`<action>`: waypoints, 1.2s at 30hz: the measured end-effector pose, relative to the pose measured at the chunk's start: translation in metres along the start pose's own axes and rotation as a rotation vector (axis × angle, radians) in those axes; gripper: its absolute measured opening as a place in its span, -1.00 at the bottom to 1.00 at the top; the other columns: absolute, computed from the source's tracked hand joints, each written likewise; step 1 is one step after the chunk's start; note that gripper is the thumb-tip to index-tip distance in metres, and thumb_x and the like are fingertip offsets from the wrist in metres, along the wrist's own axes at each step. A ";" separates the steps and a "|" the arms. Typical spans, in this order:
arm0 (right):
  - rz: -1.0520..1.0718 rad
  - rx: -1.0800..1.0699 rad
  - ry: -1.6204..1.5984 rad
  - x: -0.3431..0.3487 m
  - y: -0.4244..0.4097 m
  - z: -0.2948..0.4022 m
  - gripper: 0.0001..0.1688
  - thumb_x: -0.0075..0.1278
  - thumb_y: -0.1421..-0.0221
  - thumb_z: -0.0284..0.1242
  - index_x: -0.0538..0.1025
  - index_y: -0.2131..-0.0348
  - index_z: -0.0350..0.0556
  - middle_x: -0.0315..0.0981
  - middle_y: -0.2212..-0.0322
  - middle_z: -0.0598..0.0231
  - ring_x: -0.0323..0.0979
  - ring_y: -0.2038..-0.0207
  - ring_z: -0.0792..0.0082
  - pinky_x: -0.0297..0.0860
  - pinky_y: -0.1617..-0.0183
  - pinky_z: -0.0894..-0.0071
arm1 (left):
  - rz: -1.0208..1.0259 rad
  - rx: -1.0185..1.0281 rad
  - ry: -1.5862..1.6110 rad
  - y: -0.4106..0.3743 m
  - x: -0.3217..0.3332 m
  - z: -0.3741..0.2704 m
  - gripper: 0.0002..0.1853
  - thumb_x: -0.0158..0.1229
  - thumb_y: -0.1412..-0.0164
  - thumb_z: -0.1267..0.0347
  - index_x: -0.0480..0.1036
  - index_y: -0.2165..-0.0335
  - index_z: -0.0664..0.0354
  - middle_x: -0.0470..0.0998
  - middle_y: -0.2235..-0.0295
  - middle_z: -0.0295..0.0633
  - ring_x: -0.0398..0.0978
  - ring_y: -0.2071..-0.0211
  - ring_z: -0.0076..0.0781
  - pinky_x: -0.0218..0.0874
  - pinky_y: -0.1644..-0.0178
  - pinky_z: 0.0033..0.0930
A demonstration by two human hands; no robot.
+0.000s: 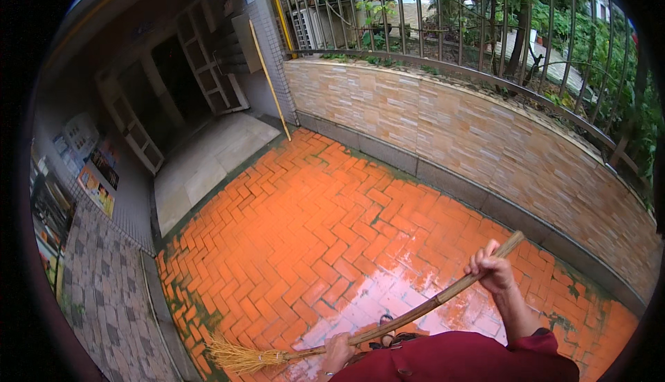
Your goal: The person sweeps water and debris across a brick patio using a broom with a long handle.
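A broom with a thick wooden handle (415, 317) slants across in front of my body. Low on the handle, close to the bristles, my left hand (338, 352) is wrapped around it. My right hand (491, 267) grips the handle near its upper end, which sticks out past the fist. The broom's straw bristles (241, 355) fan out to the lower left, over the edge of the brick paving; whether they touch the ground cannot be told. Beneath me lie wet orange bricks (291, 221) in a herringbone pattern, with a pale glare near my sandalled foot (386, 320).
A stone-clad wall (405, 99) topped by a metal fence (457, 23) runs along the right. Ahead, a tiled threshold (213, 158) leads to an open doorway (182, 78). A bamboo pole (270, 80) leans beside it. On the left stands a low tiled wall (111, 288).
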State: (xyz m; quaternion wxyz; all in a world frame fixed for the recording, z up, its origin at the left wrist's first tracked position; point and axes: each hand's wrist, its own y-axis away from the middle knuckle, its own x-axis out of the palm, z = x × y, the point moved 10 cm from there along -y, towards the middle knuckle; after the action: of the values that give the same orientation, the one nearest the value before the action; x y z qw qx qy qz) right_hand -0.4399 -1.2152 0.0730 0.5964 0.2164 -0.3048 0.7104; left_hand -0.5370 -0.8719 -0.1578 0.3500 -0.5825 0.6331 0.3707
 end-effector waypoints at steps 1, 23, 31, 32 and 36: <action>0.000 -0.001 -0.021 -0.003 -0.011 -0.009 -0.77 -0.02 0.25 -0.58 0.20 0.66 -0.06 0.16 0.79 0.29 0.23 0.64 0.33 0.24 0.43 0.22 | 0.033 0.010 -0.042 -0.015 -0.004 0.007 -0.85 0.03 0.19 0.25 0.39 0.62 0.08 0.43 0.59 -0.14 0.39 0.47 -0.16 0.07 0.38 -0.16; -0.565 -0.166 -0.061 -0.011 -0.186 -0.197 -0.81 -0.05 0.23 -0.65 0.24 0.63 -0.06 0.26 0.68 0.28 0.32 0.49 0.31 0.23 0.21 0.17 | 0.465 0.306 -0.264 -0.412 -0.033 0.181 -0.83 -0.04 0.19 0.34 0.42 0.50 0.06 0.43 0.53 -0.12 0.39 0.42 -0.15 0.15 0.37 -0.16; -0.982 -0.253 -0.016 -0.011 -0.104 -0.235 -0.86 -0.11 0.17 -0.61 0.25 0.59 -0.04 0.30 0.65 0.28 0.30 0.45 0.36 0.15 0.14 0.22 | 0.585 0.558 -0.232 -0.451 0.030 0.166 -0.92 -0.03 0.24 0.41 0.39 0.65 0.15 0.42 0.59 -0.09 0.38 0.46 -0.11 0.15 0.37 -0.13; -1.002 -0.300 0.012 -0.006 -0.081 -0.229 -0.89 -0.13 0.14 -0.61 0.27 0.59 -0.05 0.33 0.63 0.25 0.31 0.44 0.37 0.15 0.13 0.25 | 0.576 0.696 -0.290 -0.442 0.030 0.138 -0.92 -0.01 0.25 0.39 0.40 0.65 0.13 0.42 0.62 -0.11 0.38 0.48 -0.13 0.14 0.39 -0.14; -1.284 -0.423 0.070 0.031 0.053 -0.220 -0.89 -0.15 0.12 -0.61 0.24 0.60 -0.07 0.31 0.61 0.26 0.33 0.39 0.33 0.17 0.11 0.28 | 0.777 0.896 -0.259 -0.381 0.056 0.066 -0.93 0.04 0.25 0.37 0.41 0.63 0.06 0.43 0.57 -0.20 0.39 0.44 -0.23 0.03 0.36 -0.18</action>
State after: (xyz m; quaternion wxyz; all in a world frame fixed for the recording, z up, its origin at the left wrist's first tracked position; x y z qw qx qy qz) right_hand -0.4854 -1.0462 -0.0735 0.9391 0.2100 -0.2289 0.1468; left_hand -0.1604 -0.8586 -0.2620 0.4745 -0.0552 0.8460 0.2368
